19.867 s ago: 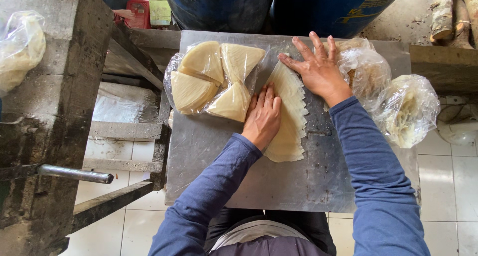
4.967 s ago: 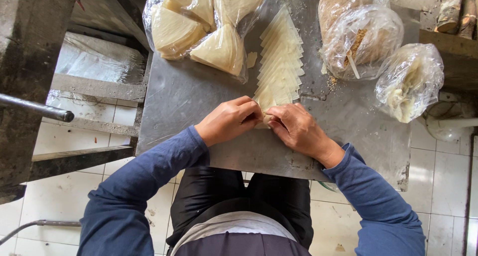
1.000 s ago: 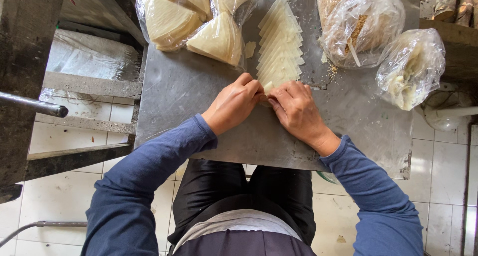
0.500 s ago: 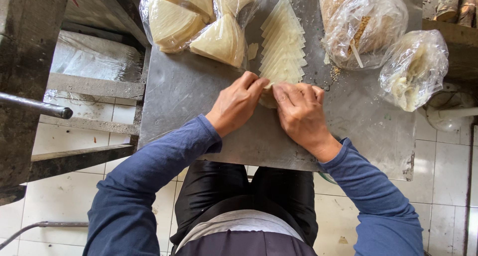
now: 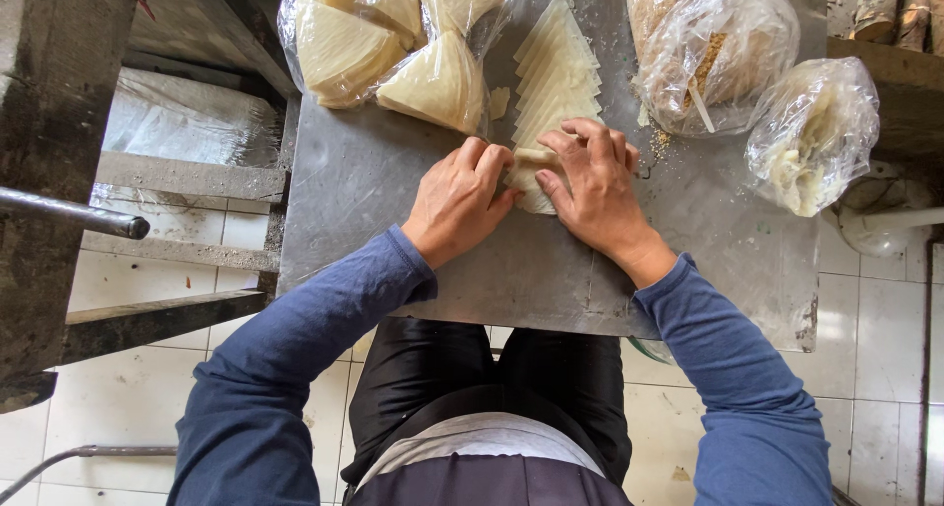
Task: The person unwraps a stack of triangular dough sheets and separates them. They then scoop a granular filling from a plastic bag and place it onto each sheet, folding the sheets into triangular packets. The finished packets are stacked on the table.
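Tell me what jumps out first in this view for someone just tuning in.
The two hands, left hand and right hand, meet mid-table, pinching a pale folded wrapper at the near end of a fanned row of wrappers. Behind the left hand lies a bag of wrapper stacks; at the right of the metal table sit two clear bags, one with a crumbly brown filling, one with pale shreds.
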